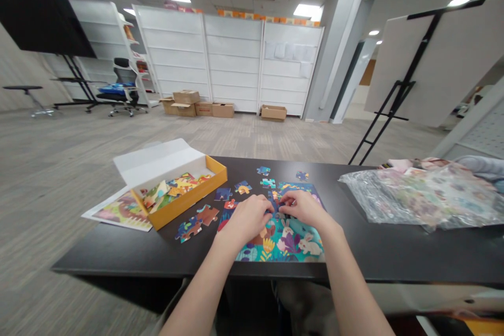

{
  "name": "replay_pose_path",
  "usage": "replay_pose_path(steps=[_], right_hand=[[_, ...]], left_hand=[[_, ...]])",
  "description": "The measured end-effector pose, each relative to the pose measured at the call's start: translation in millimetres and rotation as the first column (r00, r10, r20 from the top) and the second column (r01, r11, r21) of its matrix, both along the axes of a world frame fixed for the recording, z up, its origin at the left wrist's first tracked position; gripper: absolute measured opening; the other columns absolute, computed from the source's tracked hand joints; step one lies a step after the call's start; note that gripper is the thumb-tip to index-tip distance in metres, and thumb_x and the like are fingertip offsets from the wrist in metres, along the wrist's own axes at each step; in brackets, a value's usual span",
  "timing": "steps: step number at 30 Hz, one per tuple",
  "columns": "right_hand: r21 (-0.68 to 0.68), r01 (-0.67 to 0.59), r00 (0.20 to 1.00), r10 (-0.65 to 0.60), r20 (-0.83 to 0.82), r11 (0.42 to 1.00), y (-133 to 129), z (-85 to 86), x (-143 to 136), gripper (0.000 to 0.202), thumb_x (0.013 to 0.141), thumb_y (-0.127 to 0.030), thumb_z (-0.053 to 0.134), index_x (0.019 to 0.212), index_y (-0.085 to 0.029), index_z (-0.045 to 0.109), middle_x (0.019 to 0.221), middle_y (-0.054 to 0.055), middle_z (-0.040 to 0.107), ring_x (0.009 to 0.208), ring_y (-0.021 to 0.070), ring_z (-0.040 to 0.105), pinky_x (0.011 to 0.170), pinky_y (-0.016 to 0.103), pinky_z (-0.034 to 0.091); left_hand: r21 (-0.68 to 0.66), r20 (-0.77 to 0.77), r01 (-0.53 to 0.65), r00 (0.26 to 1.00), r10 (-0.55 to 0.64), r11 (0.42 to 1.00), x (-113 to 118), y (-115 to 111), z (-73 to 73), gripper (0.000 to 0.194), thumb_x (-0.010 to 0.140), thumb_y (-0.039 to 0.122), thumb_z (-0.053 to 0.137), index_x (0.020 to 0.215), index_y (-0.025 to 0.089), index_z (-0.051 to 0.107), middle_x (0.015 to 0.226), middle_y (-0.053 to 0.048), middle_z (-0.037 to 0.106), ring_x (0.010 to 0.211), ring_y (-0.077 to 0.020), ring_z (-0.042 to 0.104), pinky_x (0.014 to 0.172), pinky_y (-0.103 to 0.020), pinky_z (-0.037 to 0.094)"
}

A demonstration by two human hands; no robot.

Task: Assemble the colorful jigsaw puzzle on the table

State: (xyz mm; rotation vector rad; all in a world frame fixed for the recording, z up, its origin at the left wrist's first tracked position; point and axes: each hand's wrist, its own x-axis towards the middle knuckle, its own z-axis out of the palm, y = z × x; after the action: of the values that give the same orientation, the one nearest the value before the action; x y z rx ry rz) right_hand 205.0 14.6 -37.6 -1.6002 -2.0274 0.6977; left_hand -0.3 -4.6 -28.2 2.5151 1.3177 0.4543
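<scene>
A colourful jigsaw puzzle (289, 244) with white rabbits and plants lies partly assembled before me, near the table's front edge. My left hand (250, 216) rests over its left half, fingers curled together; what they hold, if anything, is hidden. From the other side, my right hand (304, 207) pinches a small dark-blue puzzle piece at the middle of the picture, close to the left fingertips. Loose puzzle pieces lie around it: a brown one (207, 214), a blue cluster (189, 229), one with an orange arc (243, 187) and a teal one (268, 183).
An open yellow box (189, 200) holding several puzzle pieces stands at the left, beside a printed picture sheet (122, 210). Clear plastic bags (429, 194) cover the black table's (394, 257) right side. Cardboard boxes (185, 105), an office chair (124, 89) and white shelving (232, 63) stand beyond.
</scene>
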Motion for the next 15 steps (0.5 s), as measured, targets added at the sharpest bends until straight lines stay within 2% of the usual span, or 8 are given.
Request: replay_pose_path(steps=[6, 12, 15], right_hand=[[-0.004, -0.015, 0.999, 0.015, 0.034, 1.0, 1.0, -4.5, 2.7, 0.017, 0.076, -0.025, 0.073, 0.09, -0.017, 0.075, 0.07, 0.001, 0.068, 0.063, 0.0143, 0.06, 0.062, 0.025, 0.043], [-0.053, -0.024, 1.0, 0.024, 0.01, 0.998, -3.0, -1.5, 0.0, 0.025, 0.07, -0.02, 0.077, 0.094, -0.018, 0.071, 0.069, -0.003, 0.066, 0.06, 0.0127, 0.058, 0.058, 0.023, 0.042], [-0.049, -0.059, 0.998, 0.06, 0.027, 0.997, -5.1, 1.5, 2.0, 0.022, 0.071, -0.023, 0.077, 0.091, -0.019, 0.072, 0.07, -0.002, 0.065, 0.061, 0.0125, 0.057, 0.059, 0.023, 0.042]], left_hand=[[-0.006, -0.014, 0.0, 1.0, 0.0, 1.0, 0.0, 0.0, -1.4, 0.02, 0.089, 0.017, 0.059, 0.098, 0.022, 0.076, 0.106, -0.005, 0.071, 0.101, -0.0213, 0.065, 0.091, -0.031, 0.05], [0.027, -0.051, -0.005, 0.999, 0.006, 1.0, 1.9, -1.0, 1.5, 0.018, 0.091, 0.02, 0.057, 0.092, 0.022, 0.075, 0.104, -0.004, 0.071, 0.097, -0.0207, 0.065, 0.085, -0.03, 0.051], [0.022, -0.054, -0.002, 0.999, 0.003, 1.0, 1.8, -1.7, 3.3, 0.018, 0.091, 0.019, 0.057, 0.09, 0.022, 0.075, 0.105, -0.004, 0.07, 0.097, -0.0199, 0.065, 0.086, -0.029, 0.05]])
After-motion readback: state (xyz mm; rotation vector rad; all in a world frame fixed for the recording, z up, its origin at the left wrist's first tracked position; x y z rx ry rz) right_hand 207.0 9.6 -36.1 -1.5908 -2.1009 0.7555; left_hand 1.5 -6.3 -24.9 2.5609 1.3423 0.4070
